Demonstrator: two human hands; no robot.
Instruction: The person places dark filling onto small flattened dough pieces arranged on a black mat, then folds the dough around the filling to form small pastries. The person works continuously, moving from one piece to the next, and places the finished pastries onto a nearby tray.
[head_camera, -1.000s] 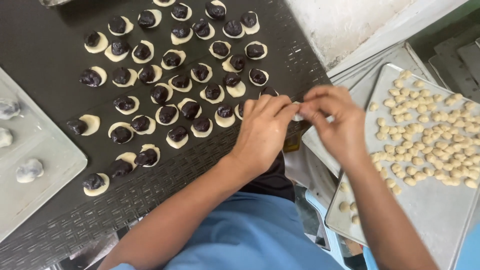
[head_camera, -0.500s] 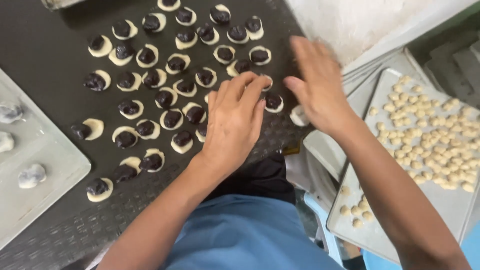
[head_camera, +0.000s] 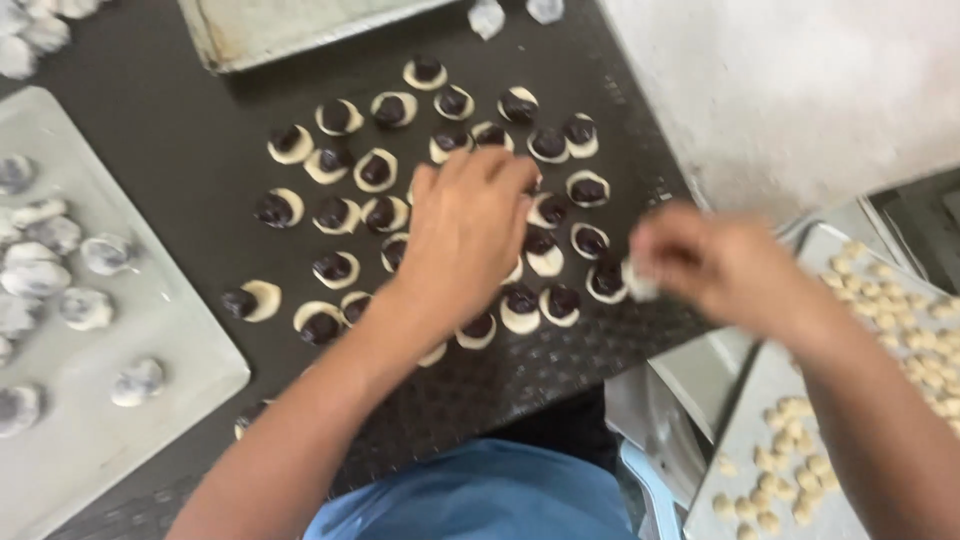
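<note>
Count: dozens of small round pale dough discs, each topped with a dark brown ball of filling (head_camera: 522, 308), lie in loose rows on the black textured rubber mat (head_camera: 190, 160).
Dough discs: they spread from the upper middle of the mat down to its near edge; one disc (head_camera: 252, 300) sits a little apart at the left of the group.
Left hand (head_camera: 465, 235): palm down over the middle of the rows, fingers spread and pointing away, covering several discs; whether the fingertips pinch one cannot be told.
Right hand (head_camera: 705, 262): blurred, at the right end of the rows by the mat's edge, fingers curled around a small pale piece of dough (head_camera: 640, 285); how tight the grip is cannot be told.
Between the hands: a few filled discs lie uncovered, close to both.
Left tray: a flat light grey metal tray (head_camera: 190, 375) rests on the mat's left side, holding closed whitish dough balls with dark patches showing through (head_camera: 85, 308).
Right tray: a grey metal tray (head_camera: 740, 440) below the right forearm carries many small plain cream dough pieces (head_camera: 930, 340).
Far edge: the rim of another metal tray (head_camera: 290, 35) lies at the top of the mat.
Clothing: a blue garment (head_camera: 480, 495) shows at the bottom.
</note>
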